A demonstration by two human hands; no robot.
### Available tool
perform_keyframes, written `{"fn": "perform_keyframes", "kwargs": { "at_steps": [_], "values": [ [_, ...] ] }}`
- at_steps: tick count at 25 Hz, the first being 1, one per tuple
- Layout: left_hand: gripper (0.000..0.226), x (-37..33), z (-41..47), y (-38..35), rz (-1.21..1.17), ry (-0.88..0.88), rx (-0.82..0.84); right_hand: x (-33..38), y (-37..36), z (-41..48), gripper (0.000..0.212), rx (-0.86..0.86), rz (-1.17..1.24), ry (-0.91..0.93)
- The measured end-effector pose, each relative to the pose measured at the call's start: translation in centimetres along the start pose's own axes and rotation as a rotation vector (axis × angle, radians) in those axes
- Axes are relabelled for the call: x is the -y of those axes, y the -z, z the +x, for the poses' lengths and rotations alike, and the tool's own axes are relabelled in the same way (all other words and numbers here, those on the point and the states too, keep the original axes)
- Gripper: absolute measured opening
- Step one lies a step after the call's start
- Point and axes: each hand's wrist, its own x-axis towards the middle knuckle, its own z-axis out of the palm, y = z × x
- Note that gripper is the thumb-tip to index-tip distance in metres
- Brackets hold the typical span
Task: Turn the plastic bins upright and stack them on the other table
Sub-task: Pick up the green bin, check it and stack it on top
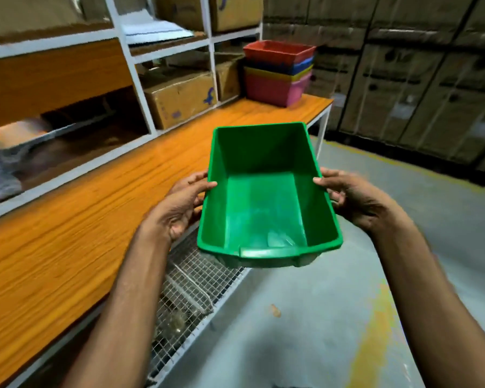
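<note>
Green bin (263, 208), one, gripped by fingers of left hand (179, 208) and right hand (353, 203); four stacked bins (277, 77) behind.

your left hand (179, 203) and right hand (353, 200) grip green bin (266, 197) upright, beside orange table (76, 214); stacked bins (277, 72) at far end.

Hands: two, left hand (179, 204) and right hand (353, 200)
Held: one green bin (263, 197)
Stacked: four, red bin (277, 53), blue bin (298, 67), yellow bin (275, 75), pink bin (275, 91)
Tables: one orange table (95, 208)
Shelved: at least four cardboard boxes (179, 102)
</note>
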Motion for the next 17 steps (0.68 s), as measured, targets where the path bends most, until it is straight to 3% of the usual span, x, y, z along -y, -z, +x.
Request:
{"fn": "perform_keyframes", "kwargs": {
  "at_steps": [3, 10, 17],
  "values": [
    [0.032, 2.3, 3.3, -7.0, 0.054, -0.069, 0.08, -0.3, 7.4, 0.6, 0.035, -0.152, -0.014, 0.051],
    [0.043, 4.5, 14.1, -17.1, 0.113, -0.024, 0.257, 0.2, 18.5, 4.2, 0.031, -0.328, -0.055, 0.065],
    [0.054, 1.3, 27.1, -24.5, 0.127, -0.18, 0.284, 5.8, 24.1, 11.8, 0.052, -0.464, -0.184, 0.252]
  ]
}}
